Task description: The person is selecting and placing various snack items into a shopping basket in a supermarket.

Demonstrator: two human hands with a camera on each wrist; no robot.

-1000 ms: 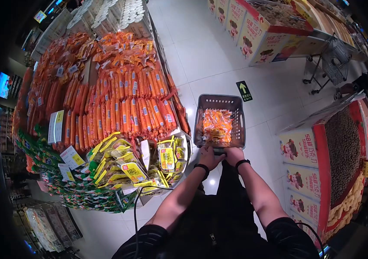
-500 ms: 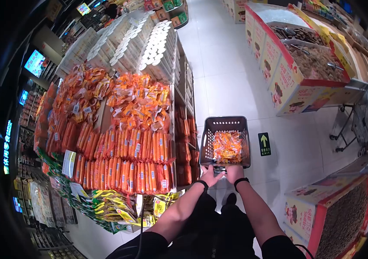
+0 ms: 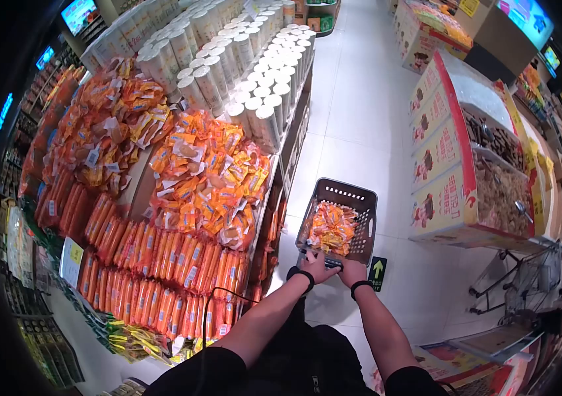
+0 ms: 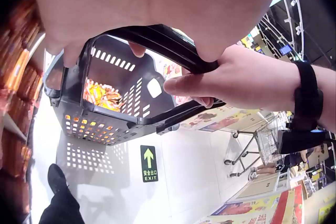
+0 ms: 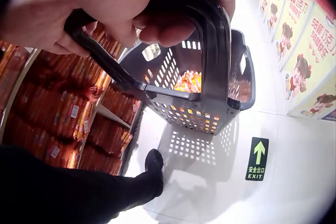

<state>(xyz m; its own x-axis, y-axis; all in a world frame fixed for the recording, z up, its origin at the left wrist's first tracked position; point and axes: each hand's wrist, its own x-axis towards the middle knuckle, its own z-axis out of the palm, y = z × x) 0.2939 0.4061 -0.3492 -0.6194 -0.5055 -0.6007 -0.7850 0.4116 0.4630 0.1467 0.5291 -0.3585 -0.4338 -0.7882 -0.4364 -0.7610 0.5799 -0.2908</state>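
Note:
A dark grey plastic shopping basket [image 3: 341, 193] hangs in front of me above the floor, its slotted walls casting a shadow there. Inside it lies a pile of small orange-wrapped snacks [image 3: 331, 228]. My left hand [image 3: 318, 268] grips the left part of the black handle [image 5: 216, 50]. Curled around the right part of that handle are the fingers of my right hand [image 3: 353, 272]. Both hands are close together at the basket's near side, and each wrist wears a black band.
On the left a display holds orange sausage packs [image 3: 175, 254], loose orange packets [image 3: 208, 178] and white-capped canisters [image 3: 261, 89]. Printed bins [image 3: 436, 175] line the right side, with a shopping cart [image 3: 515, 290] below. A green exit sign [image 3: 378, 274] marks the tiled floor.
The view has moved forward along the aisle, so the display and bins have shifted towards me. The basket has travelled along in both hands and now appears tilted slightly clockwise.

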